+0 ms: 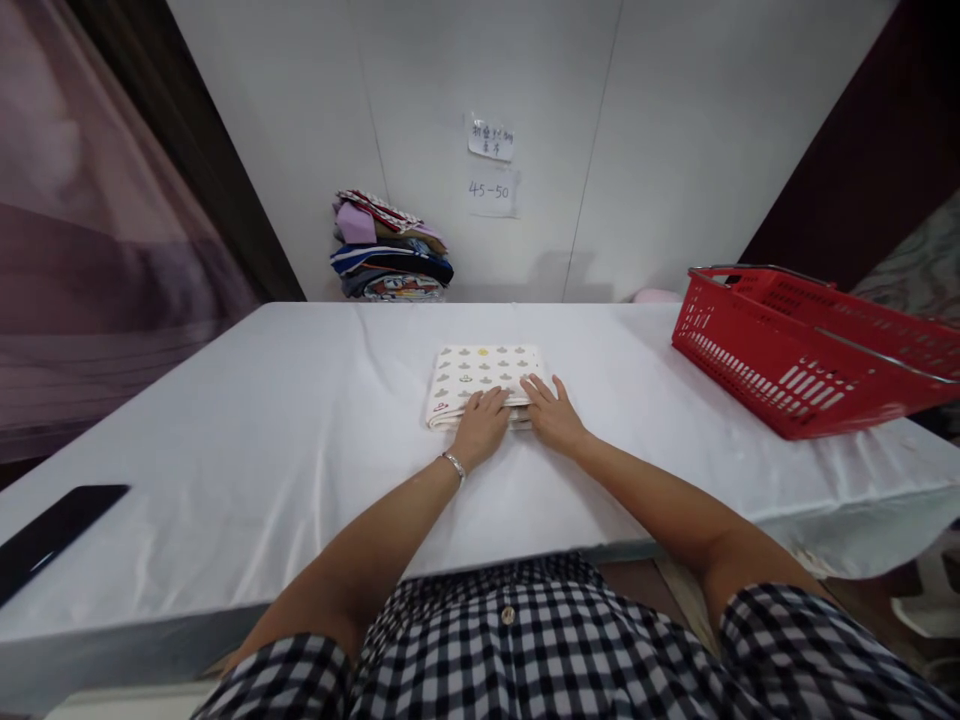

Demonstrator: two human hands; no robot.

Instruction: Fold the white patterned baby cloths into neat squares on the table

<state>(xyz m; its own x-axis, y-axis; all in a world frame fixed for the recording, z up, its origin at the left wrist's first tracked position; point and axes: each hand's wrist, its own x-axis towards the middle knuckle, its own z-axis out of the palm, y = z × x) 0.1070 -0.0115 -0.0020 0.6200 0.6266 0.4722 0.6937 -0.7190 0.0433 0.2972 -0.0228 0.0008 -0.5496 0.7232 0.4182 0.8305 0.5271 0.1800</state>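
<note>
A folded white cloth [486,366] with rows of small grey hat-like prints lies flat on the white-covered table in front of me. One print is yellow, and a small red mark shows at its near left corner. My left hand [482,425] rests on the cloth's near edge with its fingers stretched out over the top. Just to the right, my right hand [553,412] lies on the near right corner, fingers spread and thumb apart. Between the hands the folded layers gape slightly at the near edge. The undersides of both hands are hidden.
A red plastic basket [810,350] stands at the table's right side. Beyond the far edge is a stack of folded fabrics [391,250]. A black flat object [56,530] lies at the left edge. Paper signs [493,190] hang on the wall.
</note>
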